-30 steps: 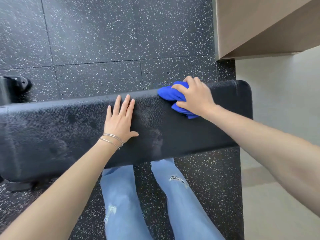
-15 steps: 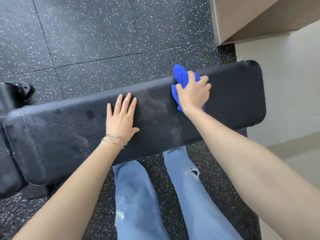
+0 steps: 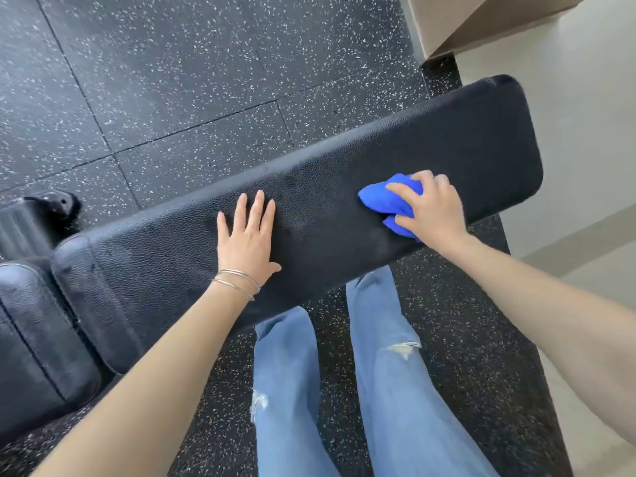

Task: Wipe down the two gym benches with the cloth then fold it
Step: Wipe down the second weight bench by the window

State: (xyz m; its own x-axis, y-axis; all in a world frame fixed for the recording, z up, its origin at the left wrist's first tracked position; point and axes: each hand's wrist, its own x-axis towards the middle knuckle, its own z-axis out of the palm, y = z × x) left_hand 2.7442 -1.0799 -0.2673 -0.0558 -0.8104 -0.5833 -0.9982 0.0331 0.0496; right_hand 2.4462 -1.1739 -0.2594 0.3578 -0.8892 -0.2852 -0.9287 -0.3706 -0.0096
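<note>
Item: wiping pass. Your right hand (image 3: 432,210) grips the bunched cloth (image 3: 389,197); left hand (image 3: 249,239) flat, released, on desk (image 3: 447,139). Overlap strokes; cover edges.

Single head-worn wide-angle view, aimed steeply downward from standing height, close over the long black textured-vinyl bench pad (image 3: 344,187) and speckled black rubber floor (image 3: 172,80).
</note>
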